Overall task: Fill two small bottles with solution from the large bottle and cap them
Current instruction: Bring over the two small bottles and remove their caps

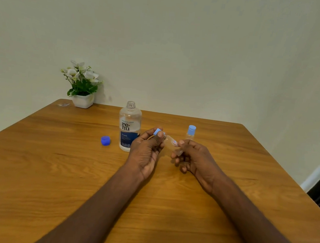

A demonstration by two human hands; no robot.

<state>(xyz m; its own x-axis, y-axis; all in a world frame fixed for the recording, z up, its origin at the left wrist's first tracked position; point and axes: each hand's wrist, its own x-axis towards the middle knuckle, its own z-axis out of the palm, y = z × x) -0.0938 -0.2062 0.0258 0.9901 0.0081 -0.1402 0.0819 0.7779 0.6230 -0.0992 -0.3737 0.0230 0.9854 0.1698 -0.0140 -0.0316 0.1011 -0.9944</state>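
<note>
A large clear bottle (pixel 129 125) with a blue "renu" label stands uncapped at the table's middle. Its dark blue cap (pixel 105 140) lies on the wood to its left. Between my hands a small clear bottle (pixel 171 142) is tilted almost flat above the table. My right hand (pixel 194 158) grips its body. My left hand (pixel 147 149) pinches the light blue cap (pixel 157 131) at the bottle's neck. A second small bottle (pixel 190 133) with a light blue cap on stands upright behind my right hand.
A white pot of artificial flowers (pixel 83 88) sits at the far left corner of the wooden table (pixel 56 161), against the wall. A small clear wrapper (pixel 63 105) lies beside the pot. The table's right edge runs near a dark doorway.
</note>
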